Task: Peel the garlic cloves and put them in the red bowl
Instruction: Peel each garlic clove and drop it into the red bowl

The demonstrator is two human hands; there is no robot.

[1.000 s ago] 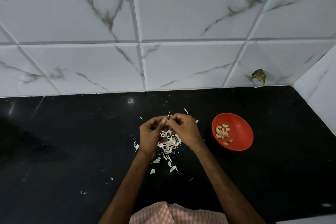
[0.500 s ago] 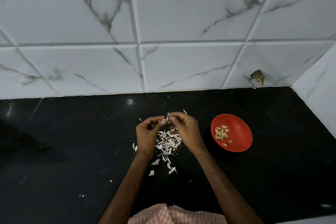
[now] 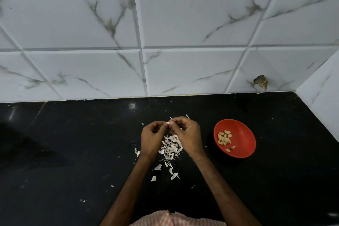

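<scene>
Both hands are raised together above the middle of the black table (image 3: 73, 152), about midway between its rear and near edges.

Left hand (image 3: 153, 139): fingers curled, grip narrow, thumb and fingertips pinching a small pale garlic clove (image 3: 169, 123).

Right hand (image 3: 187, 134): fingers curled, grip narrow, fingertips meeting the left hand's at the same clove. The clove is mostly hidden by the fingertips; how much skin is on it cannot be told.

Loose peel (image 3: 170, 148): a pile of white skins lies on the table directly beneath and between the hands. Stray flakes trail toward the near edge, and one lies just left of the left wrist.

Red bowl (image 3: 244, 134): stands on the table to the right of the right hand, apart from it, toward the right rear corner. Peeled cloves (image 3: 224, 138) lie clustered in its left half, several of them touching one another.

Surroundings: a white marble-pattern tiled wall (image 3: 183, 69) rises from the rear edge and turns along the right side. One tile has a dark chipped patch (image 3: 261, 82) low near the right rear corner. A checked garment (image 3: 176, 219) shows at the near edge between the forearms.
</scene>
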